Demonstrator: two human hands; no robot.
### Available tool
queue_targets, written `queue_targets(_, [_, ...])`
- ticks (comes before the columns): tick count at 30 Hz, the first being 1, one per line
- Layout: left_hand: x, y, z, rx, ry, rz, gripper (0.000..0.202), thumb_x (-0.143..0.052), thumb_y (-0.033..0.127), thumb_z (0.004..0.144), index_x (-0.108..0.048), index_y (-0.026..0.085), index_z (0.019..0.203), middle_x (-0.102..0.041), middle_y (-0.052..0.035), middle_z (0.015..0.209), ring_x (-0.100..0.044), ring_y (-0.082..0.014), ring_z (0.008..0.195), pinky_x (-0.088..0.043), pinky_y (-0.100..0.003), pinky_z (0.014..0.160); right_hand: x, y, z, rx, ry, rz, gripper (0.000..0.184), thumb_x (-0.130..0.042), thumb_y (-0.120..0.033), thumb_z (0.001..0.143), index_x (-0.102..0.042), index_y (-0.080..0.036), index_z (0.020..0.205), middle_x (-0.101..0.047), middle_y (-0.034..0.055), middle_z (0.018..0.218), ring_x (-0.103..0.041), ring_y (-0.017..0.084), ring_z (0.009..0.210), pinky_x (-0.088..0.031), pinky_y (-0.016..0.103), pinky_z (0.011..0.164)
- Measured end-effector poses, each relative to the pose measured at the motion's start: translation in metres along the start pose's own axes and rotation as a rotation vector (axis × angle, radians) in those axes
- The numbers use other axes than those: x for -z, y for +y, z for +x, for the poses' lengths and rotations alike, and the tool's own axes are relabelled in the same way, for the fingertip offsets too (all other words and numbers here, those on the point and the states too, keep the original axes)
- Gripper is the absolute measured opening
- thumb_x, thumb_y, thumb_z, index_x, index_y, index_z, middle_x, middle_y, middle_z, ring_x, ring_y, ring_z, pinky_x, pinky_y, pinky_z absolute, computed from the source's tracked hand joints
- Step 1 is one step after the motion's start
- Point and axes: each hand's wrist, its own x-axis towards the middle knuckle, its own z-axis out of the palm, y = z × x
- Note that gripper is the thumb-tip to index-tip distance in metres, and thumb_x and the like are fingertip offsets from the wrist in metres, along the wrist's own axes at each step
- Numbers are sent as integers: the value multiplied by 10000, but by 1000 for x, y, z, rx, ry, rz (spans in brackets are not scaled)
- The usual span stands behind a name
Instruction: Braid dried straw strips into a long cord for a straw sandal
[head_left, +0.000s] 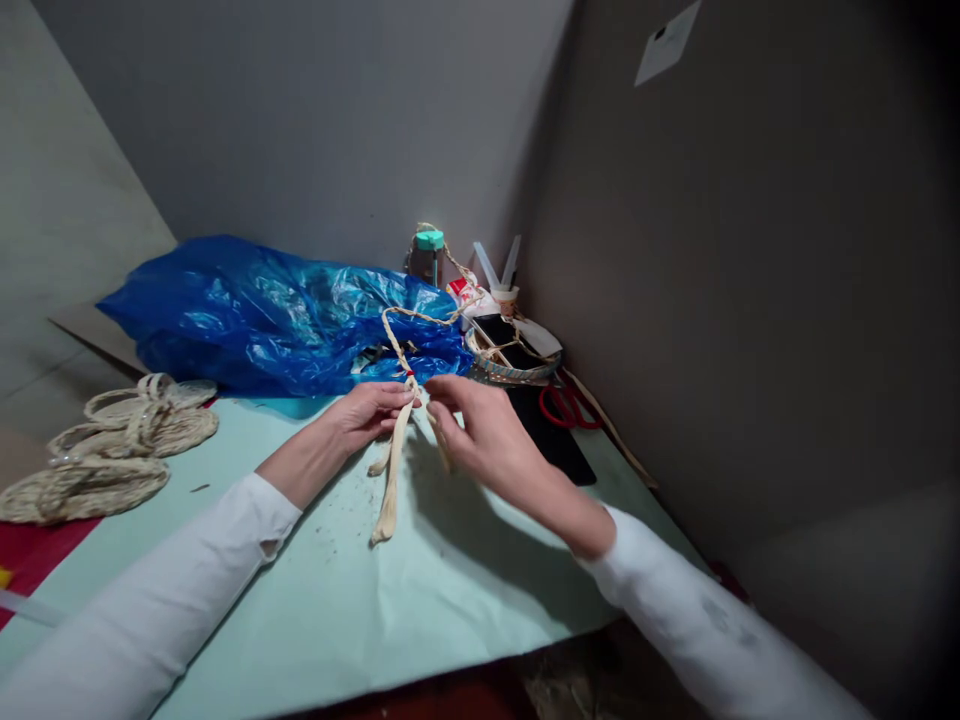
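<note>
My left hand (pixel 365 413) and my right hand (pixel 480 432) meet above the pale green sheet (pixel 420 580). Both pinch pale straw strips (pixel 391 480) where they join a thin braided cord (pixel 397 345). The cord runs up and back over the blue plastic bag (pixel 277 315) towards a small woven basket (pixel 510 368). Loose strip ends hang down from my left fingers onto the sheet. One strip passes under my right fingers. Both sleeves are white.
Finished woven straw pieces (pixel 112 445) lie at the left. Behind the basket stand a bottle with a teal cap (pixel 427 252) and a cup with white sticks (pixel 501 285). Red-handled scissors (pixel 568 408) lie on a black mat (pixel 551 440) by the right wall.
</note>
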Motion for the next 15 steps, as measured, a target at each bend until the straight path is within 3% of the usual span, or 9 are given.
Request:
queue_targets(3, [-1, -2, 2, -19, -3, 48, 112, -689, 2, 654, -679, 77, 735, -610, -21, 580, -493, -52, 415, -367, -125, 371, -14, 36, 33, -152, -117, 72, 275, -513, -286, 894, -614, -87, 1054, -692, 139, 973, -641, 225, 908, -465, 334, 801])
queue_targets(7, [4, -7, 7, -39, 6, 107, 151, -712, 54, 675, -693, 66, 824, -635, -60, 606, -536, -74, 458, -396, -129, 405, -43, 60, 44, -341, -199, 415, 312, -502, -285, 891, -545, -105, 1143, -665, 49, 751, -621, 135, 615, -466, 238, 589])
queue_targets(11, [6, -9, 7, -42, 11, 155, 184, -737, 93, 667, -697, 62, 844, -684, -109, 707, -508, -54, 460, -347, -112, 373, -49, 68, 40, -303, -151, 393, 196, -459, -198, 873, -627, -139, 955, -617, 9, 704, -484, 64, 487, -381, 190, 511])
queue_targets(15, [-2, -7, 2, -49, 45, 217, 186, -779, 119, 623, -684, 86, 779, -659, -68, 674, -459, -42, 439, -284, -112, 333, -43, 74, 38, -256, -141, 395, 213, -452, -230, 871, -638, -146, 807, -602, 2, 701, -431, 55, 475, -343, 195, 507])
